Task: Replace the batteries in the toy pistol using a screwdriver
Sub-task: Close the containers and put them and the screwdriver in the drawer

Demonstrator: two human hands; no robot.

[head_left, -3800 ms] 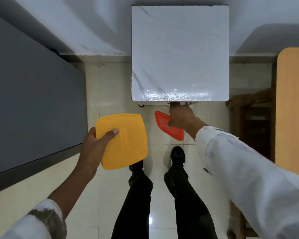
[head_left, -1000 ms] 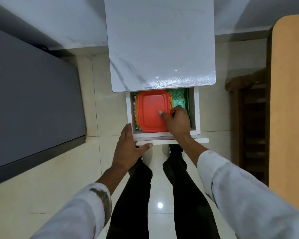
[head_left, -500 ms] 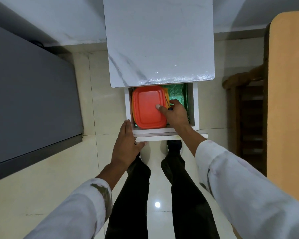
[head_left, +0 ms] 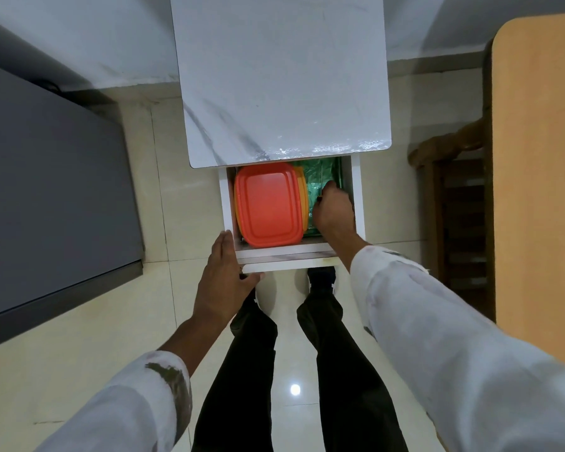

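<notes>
My right hand (head_left: pixel 335 210) is down inside the open drawer (head_left: pixel 358 203), knuckles up, fingers curled under toward the palm. The curl is tight, close to a fist. A small dark speck shows at the thumb side of it, but whether I have anything pinched there I cannot tell, since the fingertips are hidden beneath the hand. Directly under and beyond my knuckles lies a crinkled green sheet (head_left: pixel 323 174) covering the drawer's floor on that side. The drawer's right wall runs just beside the outer edge of this hand.

Just to the left of my right hand, close to the thumb side, is a red lid (head_left: pixel 268 203) lying flat, and a yellow lid (head_left: pixel 304 197) peeks out from under its near edge, between the red one and my thumb.

My left hand (head_left: pixel 224 282) is spread flat, fingers straight and together, pressed against the drawer's front left corner. The fingertips reach up alongside the left wall, and the thumb stretches out to the right under the front panel. It holds nothing.

Beyond both hands the white marble tabletop (head_left: pixel 281 76) overhangs the back of the drawer.

Where the toy pistol and the screwdriver are I cannot tell from here.
</notes>
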